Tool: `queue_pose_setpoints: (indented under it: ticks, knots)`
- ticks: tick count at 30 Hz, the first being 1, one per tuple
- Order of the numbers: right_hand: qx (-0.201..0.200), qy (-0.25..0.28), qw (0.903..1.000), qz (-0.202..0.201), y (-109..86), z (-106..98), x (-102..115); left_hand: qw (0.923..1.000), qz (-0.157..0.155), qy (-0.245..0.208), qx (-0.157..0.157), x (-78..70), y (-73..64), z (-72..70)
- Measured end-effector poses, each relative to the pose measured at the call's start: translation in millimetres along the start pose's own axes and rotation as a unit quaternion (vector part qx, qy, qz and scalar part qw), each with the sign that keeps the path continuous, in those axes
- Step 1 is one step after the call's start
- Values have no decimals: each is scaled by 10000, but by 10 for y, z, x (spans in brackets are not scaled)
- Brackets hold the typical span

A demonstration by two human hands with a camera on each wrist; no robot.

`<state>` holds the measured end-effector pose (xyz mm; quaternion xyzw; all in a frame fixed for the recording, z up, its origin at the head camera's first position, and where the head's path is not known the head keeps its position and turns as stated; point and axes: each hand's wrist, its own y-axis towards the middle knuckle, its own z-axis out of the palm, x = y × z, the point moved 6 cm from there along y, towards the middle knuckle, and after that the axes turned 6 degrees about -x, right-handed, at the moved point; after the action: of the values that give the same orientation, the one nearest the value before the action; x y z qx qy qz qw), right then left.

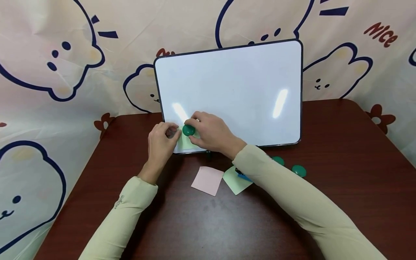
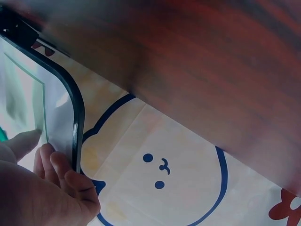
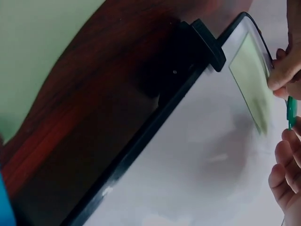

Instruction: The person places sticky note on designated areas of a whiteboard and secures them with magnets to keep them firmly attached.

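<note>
A pale green sticky note lies against the lower left corner of the whiteboard. At its left edge my left hand pinches the paper with thumb and fingertip; the left wrist view shows a fingertip on the note and the other fingers curled by the board's frame. My right hand holds a round green magnet by its rim between finger and thumb, in front of the note. In the right wrist view the magnet appears edge-on. Whether it touches the note, I cannot tell.
On the brown table lie a pink sticky note and another green note, partly under the right sleeve. Two more green magnets sit right of that sleeve. A black clip-like support grips the board's lower edge.
</note>
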<state>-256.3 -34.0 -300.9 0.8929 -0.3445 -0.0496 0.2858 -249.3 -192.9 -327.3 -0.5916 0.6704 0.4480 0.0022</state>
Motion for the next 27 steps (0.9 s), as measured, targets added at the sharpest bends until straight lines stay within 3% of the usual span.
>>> queue_pose_setpoints:
  ticks: [16,27]
  knots:
    - [-26,-734,9971,-211,41,166,14,9999,56,41,-82,-14,-5,-9]
    - [-77,-736,9971,-190,34,188,0,9999,61,1,-93,-3,-4,-2]
